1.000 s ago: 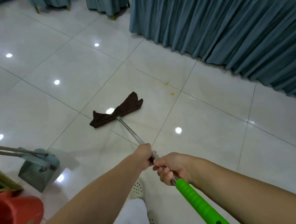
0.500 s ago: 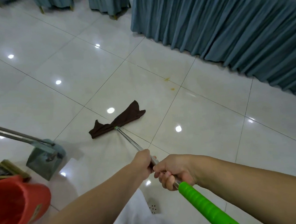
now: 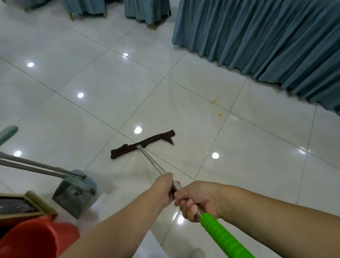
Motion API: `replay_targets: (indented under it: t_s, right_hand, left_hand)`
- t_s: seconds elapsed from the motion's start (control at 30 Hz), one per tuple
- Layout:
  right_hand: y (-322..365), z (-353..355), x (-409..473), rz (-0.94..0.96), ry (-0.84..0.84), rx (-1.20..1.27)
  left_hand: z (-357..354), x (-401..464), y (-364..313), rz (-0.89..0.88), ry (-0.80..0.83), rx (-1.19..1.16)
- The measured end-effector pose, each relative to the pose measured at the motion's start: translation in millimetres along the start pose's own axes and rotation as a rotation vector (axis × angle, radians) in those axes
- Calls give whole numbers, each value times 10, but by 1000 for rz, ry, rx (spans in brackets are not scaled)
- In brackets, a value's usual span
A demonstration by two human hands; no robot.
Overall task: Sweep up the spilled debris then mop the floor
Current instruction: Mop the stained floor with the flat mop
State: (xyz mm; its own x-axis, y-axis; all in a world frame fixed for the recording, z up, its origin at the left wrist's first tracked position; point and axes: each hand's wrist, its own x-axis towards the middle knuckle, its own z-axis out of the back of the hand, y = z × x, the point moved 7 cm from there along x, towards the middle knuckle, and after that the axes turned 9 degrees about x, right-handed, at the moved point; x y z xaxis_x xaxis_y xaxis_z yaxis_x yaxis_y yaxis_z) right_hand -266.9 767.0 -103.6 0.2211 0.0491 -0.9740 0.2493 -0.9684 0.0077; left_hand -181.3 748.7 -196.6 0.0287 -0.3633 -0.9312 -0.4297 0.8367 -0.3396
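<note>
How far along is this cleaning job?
Sweeping looks finished: the dustpan stands aside. Mopping is in hand: both the left hand and right hand grip the mop. Left: yellow stains ahead of it.

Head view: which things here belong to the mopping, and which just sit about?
In use: mop, left hand, right hand, floor, yellow stains.
Idle: dustpan, red bucket, draped table, covered chairs.
</note>
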Motion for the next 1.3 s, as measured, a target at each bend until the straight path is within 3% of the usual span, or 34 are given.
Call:
replay_targets:
  t_s: [0.33,0.7,0.97,1.3]
  right_hand:
    - [1140,-1234,421,79,6,253]
    - [2111,-1832,865,125,144,563]
    - [2635,-1741,886,156,232,661]
    - [2475,-979,834,179,172,738]
  left_hand:
    - [993,385,-1435,-3,-27,145]
    - [1431,851,-2516,-20,-90,406]
    - [1281,1117,-2920,-20,-153,468]
    - [442,1114,-2713,-50,-107,545]
